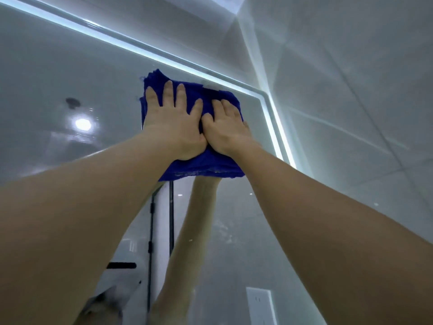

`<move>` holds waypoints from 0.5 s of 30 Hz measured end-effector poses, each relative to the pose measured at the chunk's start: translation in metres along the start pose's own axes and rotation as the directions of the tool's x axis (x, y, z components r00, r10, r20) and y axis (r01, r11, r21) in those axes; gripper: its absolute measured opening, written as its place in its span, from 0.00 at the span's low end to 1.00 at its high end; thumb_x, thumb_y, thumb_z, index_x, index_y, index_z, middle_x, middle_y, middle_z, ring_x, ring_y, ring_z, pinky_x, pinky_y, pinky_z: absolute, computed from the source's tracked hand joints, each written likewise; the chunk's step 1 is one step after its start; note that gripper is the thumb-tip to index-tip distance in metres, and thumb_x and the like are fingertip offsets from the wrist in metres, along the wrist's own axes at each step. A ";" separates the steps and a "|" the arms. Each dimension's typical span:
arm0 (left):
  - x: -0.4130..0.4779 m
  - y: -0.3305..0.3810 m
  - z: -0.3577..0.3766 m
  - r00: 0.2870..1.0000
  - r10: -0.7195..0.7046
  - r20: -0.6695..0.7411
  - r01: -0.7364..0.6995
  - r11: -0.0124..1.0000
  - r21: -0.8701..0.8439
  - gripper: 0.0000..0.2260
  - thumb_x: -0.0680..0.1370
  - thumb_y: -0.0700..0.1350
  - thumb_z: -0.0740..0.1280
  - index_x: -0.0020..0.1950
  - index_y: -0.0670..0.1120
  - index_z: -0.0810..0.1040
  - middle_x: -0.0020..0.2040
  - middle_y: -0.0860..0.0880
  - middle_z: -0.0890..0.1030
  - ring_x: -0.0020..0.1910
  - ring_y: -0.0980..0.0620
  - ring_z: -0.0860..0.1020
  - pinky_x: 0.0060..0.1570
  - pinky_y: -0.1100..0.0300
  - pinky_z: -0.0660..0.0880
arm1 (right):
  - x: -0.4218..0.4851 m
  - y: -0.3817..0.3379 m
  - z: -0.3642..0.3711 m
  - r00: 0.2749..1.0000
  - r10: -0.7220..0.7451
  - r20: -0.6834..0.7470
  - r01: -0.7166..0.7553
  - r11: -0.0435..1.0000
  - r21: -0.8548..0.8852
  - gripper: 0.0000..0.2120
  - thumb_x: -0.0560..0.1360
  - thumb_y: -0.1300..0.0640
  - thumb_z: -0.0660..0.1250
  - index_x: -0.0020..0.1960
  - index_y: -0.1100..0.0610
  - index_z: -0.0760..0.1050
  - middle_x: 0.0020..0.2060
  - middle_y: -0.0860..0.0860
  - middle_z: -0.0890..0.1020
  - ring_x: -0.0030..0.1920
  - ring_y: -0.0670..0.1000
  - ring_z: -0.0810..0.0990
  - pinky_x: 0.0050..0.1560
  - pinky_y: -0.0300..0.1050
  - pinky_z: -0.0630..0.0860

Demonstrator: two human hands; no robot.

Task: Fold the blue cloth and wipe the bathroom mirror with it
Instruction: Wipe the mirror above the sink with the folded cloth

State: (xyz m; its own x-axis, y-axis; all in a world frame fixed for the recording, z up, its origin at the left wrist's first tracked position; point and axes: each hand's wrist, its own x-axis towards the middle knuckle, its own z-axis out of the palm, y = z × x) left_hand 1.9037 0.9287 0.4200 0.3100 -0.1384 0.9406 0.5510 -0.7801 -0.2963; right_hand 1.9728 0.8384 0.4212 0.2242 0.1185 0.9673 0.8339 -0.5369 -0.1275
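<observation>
— How do the hands lie?

— The left hand (173, 125) is flat, fingers straight and spread wide, palm pressing down. The right hand (228, 129) is flat too, its fingers close together. The two sit side by side, thumbs touching in the middle.

— And the cloth?

— The blue cloth (201, 166) is under both palms, folded into a thick pad and pressed against the mirror (58, 66). Its edges stick out above the fingertips and below the wrists.

— Whereabouts on the glass?

— High up, near the upper right corner, just inside the lit strip (145, 51) that runs round the mirror's edge. Both arms are stretched up to reach it.

— What shows in the glass?

— A reflected arm (187, 231) coming up from below to meet the cloth, a round ceiling lamp (82, 124) glowing to the left, and a white socket plate (259, 303) low down. The glass looks hazy there.

— Beyond the mirror?

— A pale tiled wall (351, 90) on the right.
</observation>
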 end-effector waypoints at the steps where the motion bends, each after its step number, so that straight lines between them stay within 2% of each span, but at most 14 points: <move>1: 0.001 0.014 0.002 1.000 0.020 0.006 -0.020 1.000 -0.003 0.29 0.79 0.58 0.47 0.76 0.50 0.41 0.76 0.41 0.40 0.75 0.40 0.39 0.69 0.38 0.39 | -0.005 0.015 -0.002 1.000 0.025 -0.002 -0.025 1.000 0.003 0.27 0.80 0.49 0.46 0.77 0.52 0.46 0.77 0.50 0.47 0.76 0.49 0.45 0.74 0.54 0.44; 5: 0.000 0.070 0.014 0.994 0.112 0.003 -0.112 0.994 -0.007 0.29 0.79 0.58 0.46 0.77 0.50 0.41 0.77 0.41 0.41 0.75 0.40 0.39 0.70 0.39 0.39 | -0.027 0.070 -0.008 0.993 0.118 -0.004 -0.118 0.993 0.014 0.26 0.80 0.49 0.46 0.76 0.53 0.46 0.76 0.50 0.48 0.76 0.49 0.45 0.75 0.54 0.45; 10: -0.008 0.121 0.024 0.982 0.187 0.013 -0.187 0.982 0.008 0.29 0.79 0.59 0.44 0.77 0.49 0.41 0.76 0.41 0.41 0.75 0.40 0.39 0.70 0.39 0.39 | -0.054 0.117 -0.006 0.979 0.198 -0.055 -0.195 0.980 0.045 0.24 0.78 0.51 0.47 0.73 0.58 0.57 0.73 0.53 0.59 0.73 0.53 0.56 0.71 0.59 0.56; 15: -0.022 0.143 0.030 0.978 0.208 0.017 -0.208 0.978 -0.013 0.29 0.79 0.59 0.44 0.77 0.48 0.42 0.76 0.40 0.41 0.75 0.39 0.40 0.70 0.39 0.39 | -0.079 0.135 -0.007 0.970 0.241 -0.012 -0.241 0.970 0.020 0.26 0.80 0.53 0.45 0.76 0.56 0.47 0.76 0.52 0.49 0.76 0.50 0.46 0.74 0.55 0.47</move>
State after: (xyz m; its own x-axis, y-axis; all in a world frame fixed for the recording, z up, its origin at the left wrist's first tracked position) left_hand 1.9987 0.8389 0.3520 0.4309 -0.2876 0.8553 0.4645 -0.7420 -0.4835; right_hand 2.0639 0.7509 0.3289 0.4123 -0.0245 0.9107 0.7656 -0.5326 -0.3609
